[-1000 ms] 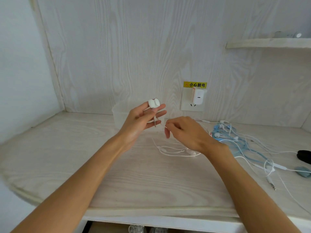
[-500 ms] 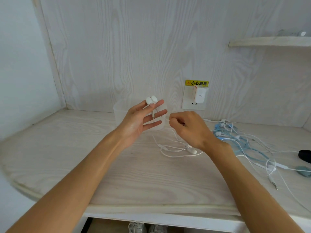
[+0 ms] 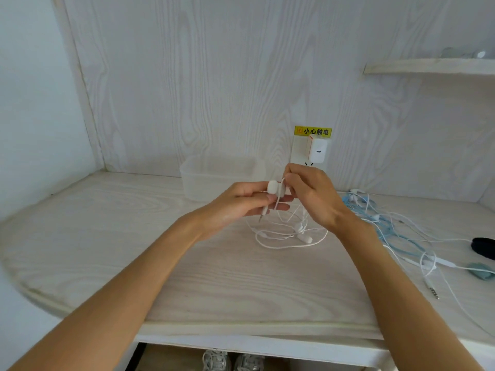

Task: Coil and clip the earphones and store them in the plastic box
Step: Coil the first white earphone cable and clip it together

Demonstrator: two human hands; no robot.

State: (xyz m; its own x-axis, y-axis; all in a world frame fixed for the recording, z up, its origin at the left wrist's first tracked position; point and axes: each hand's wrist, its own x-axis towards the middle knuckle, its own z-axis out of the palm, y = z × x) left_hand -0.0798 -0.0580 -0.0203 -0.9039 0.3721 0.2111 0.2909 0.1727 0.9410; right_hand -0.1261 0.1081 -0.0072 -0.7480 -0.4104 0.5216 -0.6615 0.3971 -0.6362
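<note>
Earphones (image 3: 276, 187) up off the bench (image 3: 134, 250) and in play, white earbuds pinched at the fingertips of the left hand (image 3: 241, 207), the plug end poking down below that grip. Right hand (image 3: 312, 195) is closed on the cord just beside the buds, thumb and fingers nipping it tight, the two hands all but touching. Looks like the coiling is only starting: I'd call it the first turn or so around the left fingers, no more. Most of the white cord (image 3: 289, 236) hangs down from the grip and lies in loose loops on the bench right beneath and a little to the right of the hands. So plenty left to wind, then the clip, then the drop into the box.

Plastic box (image 3: 214, 175) waits just behind the left grip, against the back wall, and I can't make out anything inside it. Off to the right of the right grip, well apart, a tangle of blue and white earphones (image 3: 380, 223) sprawls on the bench, none of them coiled, with a greenish clip (image 3: 480, 270) at the far right edge. By my reading, the job is in its early stage.
</note>
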